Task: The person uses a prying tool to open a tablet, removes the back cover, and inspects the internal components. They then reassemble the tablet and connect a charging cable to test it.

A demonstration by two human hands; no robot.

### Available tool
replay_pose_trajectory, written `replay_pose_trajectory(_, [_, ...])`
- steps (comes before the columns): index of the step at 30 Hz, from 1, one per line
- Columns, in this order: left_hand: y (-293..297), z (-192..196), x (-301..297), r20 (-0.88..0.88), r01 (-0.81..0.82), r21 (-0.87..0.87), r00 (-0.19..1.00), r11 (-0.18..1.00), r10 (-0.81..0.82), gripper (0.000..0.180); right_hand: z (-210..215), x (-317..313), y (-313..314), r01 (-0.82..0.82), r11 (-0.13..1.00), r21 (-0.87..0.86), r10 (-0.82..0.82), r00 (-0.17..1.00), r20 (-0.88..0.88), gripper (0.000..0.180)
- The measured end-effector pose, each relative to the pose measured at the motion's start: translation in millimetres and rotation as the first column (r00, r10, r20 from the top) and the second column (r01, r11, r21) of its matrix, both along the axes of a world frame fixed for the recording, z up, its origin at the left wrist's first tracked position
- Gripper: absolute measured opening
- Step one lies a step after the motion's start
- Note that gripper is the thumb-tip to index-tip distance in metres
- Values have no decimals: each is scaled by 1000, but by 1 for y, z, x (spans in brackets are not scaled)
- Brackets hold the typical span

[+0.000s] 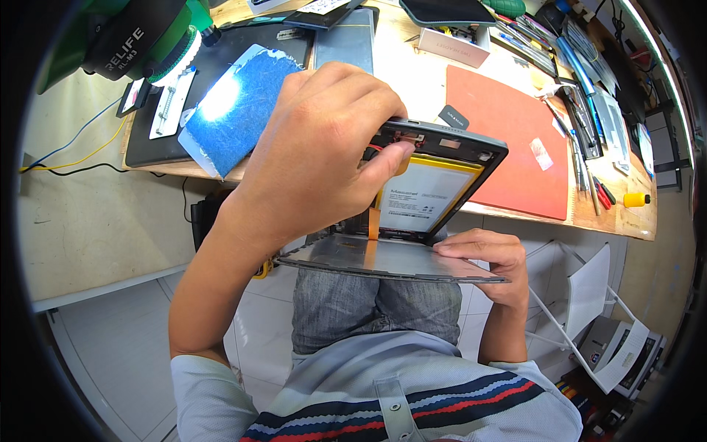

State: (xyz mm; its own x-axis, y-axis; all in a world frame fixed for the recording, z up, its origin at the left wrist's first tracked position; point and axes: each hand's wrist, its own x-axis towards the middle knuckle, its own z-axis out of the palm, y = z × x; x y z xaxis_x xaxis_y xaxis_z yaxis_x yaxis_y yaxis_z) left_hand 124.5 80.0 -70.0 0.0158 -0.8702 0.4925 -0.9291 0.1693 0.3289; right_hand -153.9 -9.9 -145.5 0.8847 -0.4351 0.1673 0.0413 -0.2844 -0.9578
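An opened tablet is held over my lap, tilted apart like a book. My left hand [331, 140] grips the upper edge of its dark housing [495, 158], thumb on the inner side near a small board and red wire. Inside the housing lies a white battery [420, 195] with yellow edging. Below, my right hand [492, 254] grips the right part of the screen panel [398, 261], fingers laid on its silvery inner face. An orange ribbon cable [373, 223] runs between the two halves. My left fingertips are partly hidden behind the housing.
On the bench are an orange-red mat [508, 140], a frayed blue cloth [234, 103], a white box [456, 46] and several hand tools. A green and black microscope [121, 44] overhangs the left. A small yellow bottle [635, 200] stands near the right edge.
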Motion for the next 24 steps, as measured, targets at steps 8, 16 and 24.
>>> replay_pose_trajectory(8, [-2, -3, 0, -15, 4, -33, 1000, 999, -5, 23, 0, 0, 0, 5, 1000, -5, -5, 1000, -2, 39])
replay_pose_trajectory(16, [-5, -5, 6, -66, 45, -37, 997, 998, -47, 21, -1, 0, 0, 7, 1000, 0, -7, 1000, -1, 38])
replay_pose_trajectory(24, [-20, -16, 25, -471, 156, 99, 877, 983, -92, 18, -1, 0, 4, 169, 986, -9, -169, 984, -57, 8])
